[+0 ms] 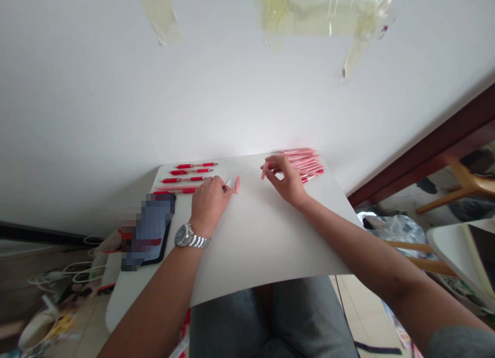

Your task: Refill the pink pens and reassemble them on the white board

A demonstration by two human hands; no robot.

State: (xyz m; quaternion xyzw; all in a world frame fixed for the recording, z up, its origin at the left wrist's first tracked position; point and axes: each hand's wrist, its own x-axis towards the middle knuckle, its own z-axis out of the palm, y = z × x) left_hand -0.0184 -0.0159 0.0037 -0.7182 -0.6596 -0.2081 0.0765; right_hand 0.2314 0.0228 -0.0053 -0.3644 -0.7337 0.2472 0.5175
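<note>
My left hand (209, 199), with a metal watch on the wrist, is closed round a pen part whose pale tip (228, 182) pokes out toward a loose pink cap (237, 184) lying on the white sheet (263, 239). My right hand (285, 178) pinches a pink pen piece (265, 170) between thumb and fingers, just left of a pile of pink pens (305, 163) at the sheet's far right. A row of several red pens (189, 175) lies side by side at the far left, beyond my left hand.
A dark phone (154, 226) lies at the sheet's left edge. The small white table (116, 296) stands against a white wall. Cables and clutter cover the floor on the left; a wooden chair (460, 185) and a white table edge (456, 249) are on the right.
</note>
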